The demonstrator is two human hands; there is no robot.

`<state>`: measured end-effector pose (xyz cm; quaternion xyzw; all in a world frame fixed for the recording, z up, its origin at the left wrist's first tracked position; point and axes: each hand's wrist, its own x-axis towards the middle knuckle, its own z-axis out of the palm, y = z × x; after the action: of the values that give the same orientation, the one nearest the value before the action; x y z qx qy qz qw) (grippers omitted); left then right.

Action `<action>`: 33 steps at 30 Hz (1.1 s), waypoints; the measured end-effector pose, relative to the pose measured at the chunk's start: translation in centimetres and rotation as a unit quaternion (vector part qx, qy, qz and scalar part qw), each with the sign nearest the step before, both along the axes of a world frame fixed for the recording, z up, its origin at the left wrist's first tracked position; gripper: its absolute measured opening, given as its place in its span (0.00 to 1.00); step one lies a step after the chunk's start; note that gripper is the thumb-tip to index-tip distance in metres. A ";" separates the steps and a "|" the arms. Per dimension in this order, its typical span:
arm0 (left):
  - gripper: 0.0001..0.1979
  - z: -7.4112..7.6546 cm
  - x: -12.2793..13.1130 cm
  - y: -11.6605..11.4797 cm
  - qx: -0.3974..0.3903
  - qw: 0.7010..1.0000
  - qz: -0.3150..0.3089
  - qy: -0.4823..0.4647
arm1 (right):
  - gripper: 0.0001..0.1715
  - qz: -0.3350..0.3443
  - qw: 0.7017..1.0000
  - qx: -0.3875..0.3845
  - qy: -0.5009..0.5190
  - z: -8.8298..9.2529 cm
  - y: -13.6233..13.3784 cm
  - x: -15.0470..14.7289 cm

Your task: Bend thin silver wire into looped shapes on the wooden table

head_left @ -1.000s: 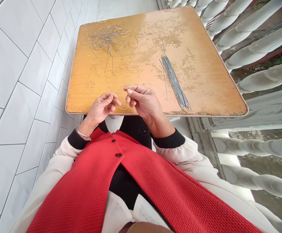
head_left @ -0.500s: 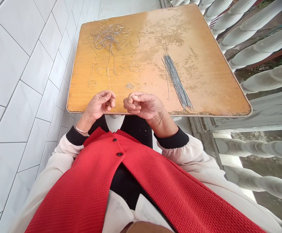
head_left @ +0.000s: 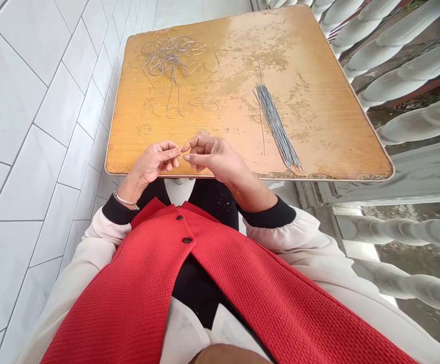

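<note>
At the near edge of the table, my left hand (head_left: 157, 161) is closed, thumb and index finger pinching a thin wire whose visible end (head_left: 181, 155) is very small. My right hand (head_left: 212, 155) reaches to those fingertips from the right, its thumb and index finger slightly apart around the wire's end. Just beyond the right hand lies a small pile of tiny bits (head_left: 204, 131), partly hidden by it. Several curled wires (head_left: 169, 108) lie farther up the table, below a tangled heap of wire (head_left: 172, 53).
A bundle of straight grey wires (head_left: 276, 126) lies on the right of the worn wooden table (head_left: 326, 101), with one loose strand beside it. White wall tiles (head_left: 18, 126) run along the left. A white balustrade (head_left: 405, 119) stands on the right.
My right hand has turned and moved left to my left fingertips, its loosely curled fingers now extended. The long wire that stood up from my left hand no longer shows.
</note>
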<state>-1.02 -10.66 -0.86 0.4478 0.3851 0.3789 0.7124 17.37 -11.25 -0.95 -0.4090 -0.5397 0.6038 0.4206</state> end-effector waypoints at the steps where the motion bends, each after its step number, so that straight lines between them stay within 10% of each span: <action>1: 0.15 0.0 0.1 0.0 -0.005 1.000 0.014 -0.006 | 0.12 -0.013 1.000 0.012 0.003 0.0 0.0 -0.2; 12: 0.06 0.1 0.0 -0.1 -0.013 0.996 0.079 -0.049 | 0.12 -0.144 0.984 0.024 0.102 -2.1 0.2 -1.0; 22: 0.07 0.3 0.5 -0.3 0.033 0.988 0.146 0.041 | 0.05 -0.158 0.932 0.291 -0.145 -3.4 0.8 -0.8; 33: 0.10 -1.3 0.6 -0.9 0.113 0.961 0.198 0.160 | 0.11 -0.110 0.898 0.355 -0.234 -3.2 1.6 -0.7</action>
<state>-0.40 -11.52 -2.19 0.4949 0.5296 0.4766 0.4976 16.67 -9.66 -4.13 -0.4187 -0.7528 0.2085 0.4632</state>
